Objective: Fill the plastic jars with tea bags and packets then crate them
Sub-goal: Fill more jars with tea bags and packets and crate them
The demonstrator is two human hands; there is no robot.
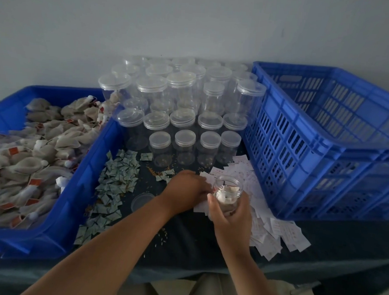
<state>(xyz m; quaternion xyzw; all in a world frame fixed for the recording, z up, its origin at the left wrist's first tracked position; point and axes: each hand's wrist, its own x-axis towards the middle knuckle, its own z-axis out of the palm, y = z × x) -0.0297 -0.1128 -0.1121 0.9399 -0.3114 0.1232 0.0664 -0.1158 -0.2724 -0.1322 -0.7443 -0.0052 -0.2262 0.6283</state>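
My right hand (pixel 231 214) grips an open clear plastic jar (pixel 227 192) with tea bags inside, held just above the table's front middle. My left hand (pixel 187 189) reaches across to the white paper packets (pixel 277 231) beside the jar; its fingertips are hidden behind the jar, so whether it pinches a packet I cannot tell. The jar's loose lid (pixel 141 201) lies flat on the dark cloth left of my left wrist. Small green packets (pixel 116 179) are scattered left of the lid.
A blue tub (pixel 90 163) full of tea bags (pixel 29 151) fills the left side. Several lidded empty jars (pixel 182 105) stand in rows at the back middle. A tall blue slatted crate (pixel 321 141) stands at the right. Loose crumbs dot the cloth.
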